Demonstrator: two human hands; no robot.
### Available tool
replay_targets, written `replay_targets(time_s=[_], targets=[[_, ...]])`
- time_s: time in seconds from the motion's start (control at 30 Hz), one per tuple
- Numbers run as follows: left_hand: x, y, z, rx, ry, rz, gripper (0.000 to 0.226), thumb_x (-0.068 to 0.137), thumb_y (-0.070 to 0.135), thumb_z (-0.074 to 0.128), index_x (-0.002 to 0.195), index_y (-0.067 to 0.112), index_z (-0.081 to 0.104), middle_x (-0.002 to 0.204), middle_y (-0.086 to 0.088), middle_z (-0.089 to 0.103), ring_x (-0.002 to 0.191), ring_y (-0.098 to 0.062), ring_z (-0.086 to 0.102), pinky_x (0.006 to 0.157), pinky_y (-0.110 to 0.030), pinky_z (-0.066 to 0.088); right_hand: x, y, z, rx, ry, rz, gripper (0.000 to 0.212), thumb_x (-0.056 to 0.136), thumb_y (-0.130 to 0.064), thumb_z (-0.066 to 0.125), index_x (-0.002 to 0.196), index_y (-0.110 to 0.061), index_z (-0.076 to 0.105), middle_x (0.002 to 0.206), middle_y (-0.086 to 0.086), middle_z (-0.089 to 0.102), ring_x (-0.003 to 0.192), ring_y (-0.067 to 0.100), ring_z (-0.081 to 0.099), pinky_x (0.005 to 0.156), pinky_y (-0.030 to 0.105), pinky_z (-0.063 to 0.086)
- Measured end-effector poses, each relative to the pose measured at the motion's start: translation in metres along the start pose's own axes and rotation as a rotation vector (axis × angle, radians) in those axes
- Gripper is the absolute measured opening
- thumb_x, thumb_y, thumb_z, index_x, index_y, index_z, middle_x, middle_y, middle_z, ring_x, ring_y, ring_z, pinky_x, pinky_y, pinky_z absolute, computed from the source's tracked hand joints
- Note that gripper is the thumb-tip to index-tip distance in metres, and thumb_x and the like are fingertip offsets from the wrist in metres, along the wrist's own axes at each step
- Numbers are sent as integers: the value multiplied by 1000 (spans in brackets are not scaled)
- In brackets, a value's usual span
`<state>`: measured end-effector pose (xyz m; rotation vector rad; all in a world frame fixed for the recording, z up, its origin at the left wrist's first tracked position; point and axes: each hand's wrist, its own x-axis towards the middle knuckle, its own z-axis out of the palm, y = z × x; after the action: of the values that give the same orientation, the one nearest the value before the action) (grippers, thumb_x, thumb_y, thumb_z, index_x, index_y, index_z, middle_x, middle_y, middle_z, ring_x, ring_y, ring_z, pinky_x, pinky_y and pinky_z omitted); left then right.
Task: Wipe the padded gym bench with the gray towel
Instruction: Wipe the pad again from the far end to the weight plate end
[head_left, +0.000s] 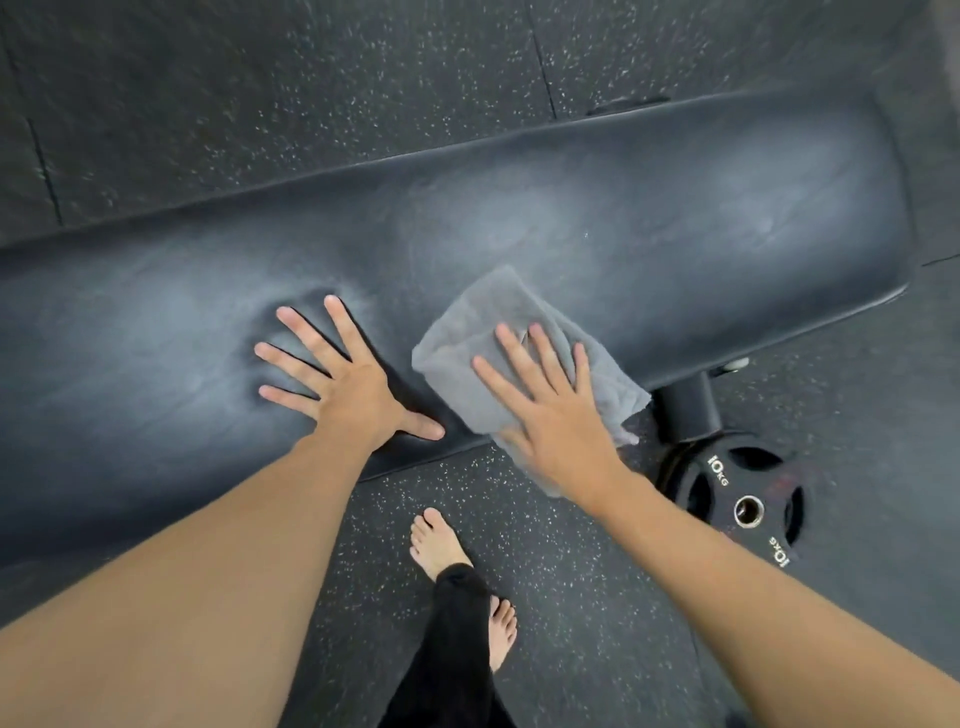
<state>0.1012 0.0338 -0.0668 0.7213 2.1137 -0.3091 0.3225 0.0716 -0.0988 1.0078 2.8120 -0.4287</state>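
Note:
The padded gym bench (597, 223) is black with pale smears and runs across the view from lower left to upper right. A folded gray towel (483, 322) lies on its near edge, right of the middle. My right hand (556, 410) lies flat on the towel with fingers spread, pressing it onto the pad; part of the towel hangs over the bench's near edge. My left hand (343, 379) rests bare on the pad to the left of the towel, palm down, fingers spread, denting the padding.
A black 10 kg weight plate (737, 504) lies on the speckled rubber floor (545, 571) by the bench's leg (691, 410). My bare feet (436, 545) stand on the floor close to the bench's near edge.

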Motion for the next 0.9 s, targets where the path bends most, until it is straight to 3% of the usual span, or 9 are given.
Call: replay_targets(time_s=[0.1,0.17,0.23,0.43,0.5,0.6,0.73,0.8,0.9], targets=[[1,-2,1,-11,7,17,187,39,66,97,145,18,-50,151,-31,-50,142,-62,-35,113,-79,-7,-45,24,4,-107,-7,-109,102,82,-7,69,162,-33,12,171,1,10,156,31,15,121,60,18],[0,-2,1,-9,4,30,186,40,66,97,146,17,-49,152,-32,-48,142,-63,-34,113,-80,-6,-55,68,-4,-142,55,99,108,74,4,74,161,-27,19,169,6,16,155,32,21,119,59,23],[-1,-2,0,-4,1,32,186,40,65,97,146,17,-48,152,-33,-47,142,-63,-33,113,-80,-6,-55,99,-12,-99,68,258,108,75,2,79,161,-23,18,169,13,11,155,39,13,120,61,19],[-4,2,-2,25,-1,6,187,38,66,97,147,17,-47,153,-32,-47,143,-62,-33,114,-79,-5,-33,66,0,-159,93,64,96,78,-8,74,158,-1,22,165,27,17,154,44,14,124,59,16],[-6,5,-2,41,3,-15,187,38,65,97,147,18,-47,153,-30,-48,144,-60,-34,115,-77,-5,-27,55,6,-135,120,52,88,80,8,60,158,-2,21,166,25,16,155,41,12,125,56,14],[-8,8,-2,59,3,-44,187,39,61,99,148,20,-47,154,-27,-49,145,-58,-34,116,-76,-5,-27,66,6,-160,132,-35,73,91,6,44,159,-4,19,167,21,18,156,35,14,126,51,16],[-18,23,-8,94,-16,-147,183,45,51,102,150,20,-44,156,-24,-47,148,-55,-31,120,-72,-1,-36,100,-3,-210,111,-106,71,94,4,38,161,-7,16,169,15,15,156,31,14,126,50,20],[-25,43,-11,66,-20,-206,178,50,39,104,154,17,-39,160,-24,-43,151,-54,-25,122,-68,3,-47,133,-12,-195,129,-36,71,93,5,33,161,-8,18,169,15,16,156,30,15,124,52,23],[-37,102,-9,18,-46,-158,169,58,39,101,157,19,-33,161,-24,-40,152,-54,-21,123,-67,6,-65,208,-28,-217,144,113,83,86,10,49,161,-7,17,169,15,13,156,29,14,124,53,23]])
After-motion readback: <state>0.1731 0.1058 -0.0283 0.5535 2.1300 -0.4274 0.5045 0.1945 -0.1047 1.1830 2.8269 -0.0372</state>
